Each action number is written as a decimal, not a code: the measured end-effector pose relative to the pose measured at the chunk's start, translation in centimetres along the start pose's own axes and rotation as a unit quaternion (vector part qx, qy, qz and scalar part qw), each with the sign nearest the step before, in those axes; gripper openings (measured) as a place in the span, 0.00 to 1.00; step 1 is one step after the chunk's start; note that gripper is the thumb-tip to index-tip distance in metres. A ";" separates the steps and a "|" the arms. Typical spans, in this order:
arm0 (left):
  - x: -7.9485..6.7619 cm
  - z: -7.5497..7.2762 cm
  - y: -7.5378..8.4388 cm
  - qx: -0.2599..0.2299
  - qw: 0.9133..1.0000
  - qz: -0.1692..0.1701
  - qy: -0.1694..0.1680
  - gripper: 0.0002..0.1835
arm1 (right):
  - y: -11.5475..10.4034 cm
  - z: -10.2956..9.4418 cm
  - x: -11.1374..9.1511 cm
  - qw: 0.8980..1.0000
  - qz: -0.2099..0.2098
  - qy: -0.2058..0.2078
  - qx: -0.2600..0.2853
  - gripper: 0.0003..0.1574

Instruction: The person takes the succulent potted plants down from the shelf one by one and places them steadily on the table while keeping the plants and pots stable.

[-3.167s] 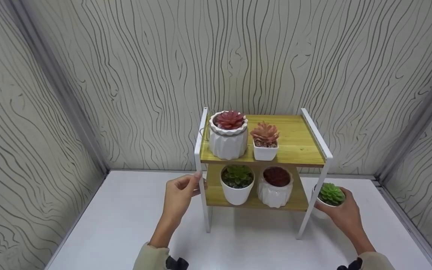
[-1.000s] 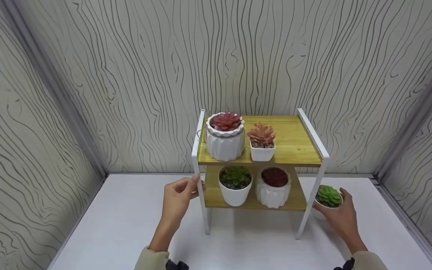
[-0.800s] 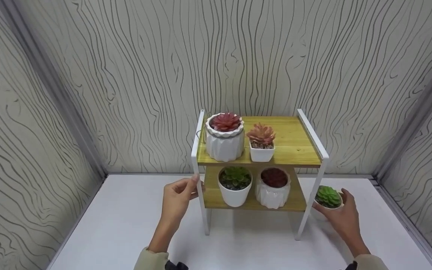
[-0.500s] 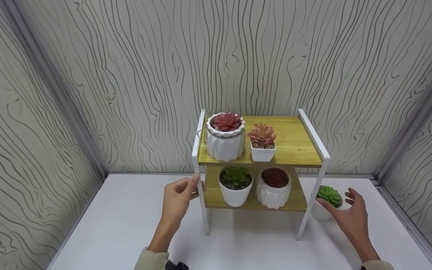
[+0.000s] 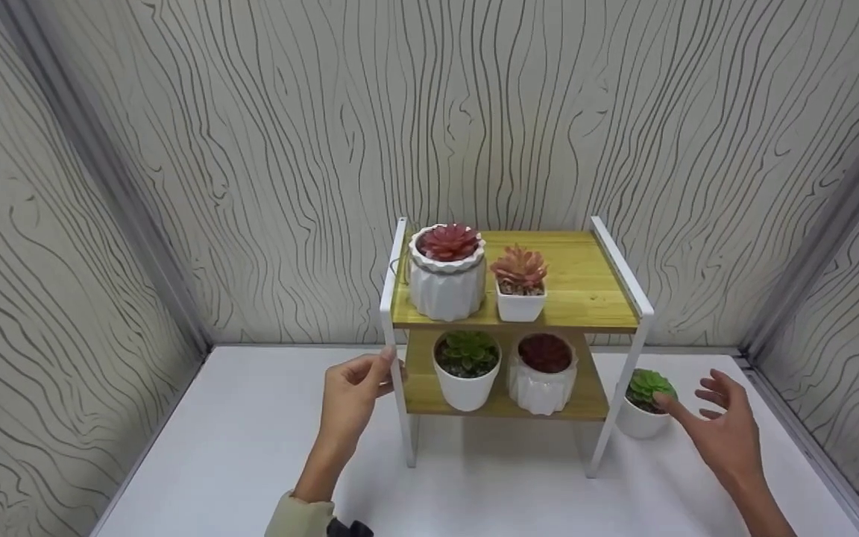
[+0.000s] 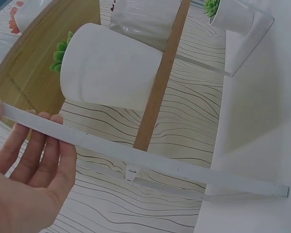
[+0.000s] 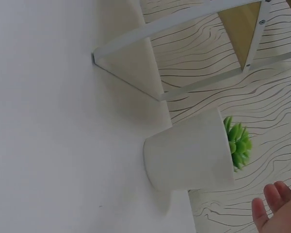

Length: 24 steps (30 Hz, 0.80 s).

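Note:
My left hand [image 5: 351, 391] pinches the white front leg [image 5: 401, 406] of a two-tier plant shelf [image 5: 586, 287], thumb in front and fingers behind it. In the left wrist view the fingers [image 6: 36, 155] curl around that bar. Beside the shelf's right leg, a green potted succulent [image 5: 642, 419] stands upright on the table. My right hand [image 5: 731, 432] is just right of this pot, fingers loosely spread and holding nothing. The right wrist view shows the pot [image 7: 189, 153] apart from the fingers [image 7: 276, 201].
On the upper tier sit a red succulent in a fluted white pot [image 5: 448, 291] and a pink one in a square pot [image 5: 521, 306]. The lower tier holds a green succulent pot [image 5: 468, 389] and a dark red one [image 5: 543, 389]. Patterned walls [image 5: 310, 164] enclose the white table [image 5: 236, 447].
My right hand has let go of the green potted succulent and drawn away to the right. The pot stays by the shelf leg. My left hand keeps its hold.

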State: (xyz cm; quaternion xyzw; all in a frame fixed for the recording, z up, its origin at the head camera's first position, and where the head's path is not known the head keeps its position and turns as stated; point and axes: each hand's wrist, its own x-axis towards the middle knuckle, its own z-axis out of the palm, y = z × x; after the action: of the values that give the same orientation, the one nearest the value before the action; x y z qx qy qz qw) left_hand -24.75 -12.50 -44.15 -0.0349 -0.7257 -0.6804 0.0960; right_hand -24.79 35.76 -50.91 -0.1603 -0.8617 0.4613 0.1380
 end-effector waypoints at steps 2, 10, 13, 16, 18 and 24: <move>0.0 0.0 0.0 0.000 1.000 -0.001 0.001 0.21 | -0.5 -0.5 -0.3 1.000 -0.005 0.002 0.006 0.69; 0.1 -0.2 0.1 0.001 1.000 0.002 -0.002 0.22 | -3.1 -1.7 -1.7 0.997 -0.069 0.016 0.039 0.61; 0.1 -0.1 0.1 0.001 1.000 0.000 -0.002 0.22 | -4.1 -2.0 -2.2 0.994 -0.091 0.032 0.056 0.55; 0.1 -0.1 0.0 0.005 1.000 -0.001 -0.001 0.21 | -5.0 -2.1 -2.8 0.989 -0.106 0.060 0.081 0.48; 0.0 -0.1 0.0 0.007 1.000 -0.001 -0.001 0.21 | -5.5 -2.1 -3.1 0.985 -0.113 0.084 0.097 0.42; -0.1 -0.2 -0.1 0.012 1.000 -0.004 -0.002 0.21 | -6.9 -2.3 -4.1 0.974 -0.149 0.121 0.120 0.30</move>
State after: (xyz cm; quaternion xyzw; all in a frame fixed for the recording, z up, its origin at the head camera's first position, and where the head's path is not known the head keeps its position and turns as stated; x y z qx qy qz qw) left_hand -24.69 -12.70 -44.23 -0.0324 -0.7340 -0.6722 0.0917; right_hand -21.17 32.23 -44.25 -0.0676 -0.7913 0.5126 0.3265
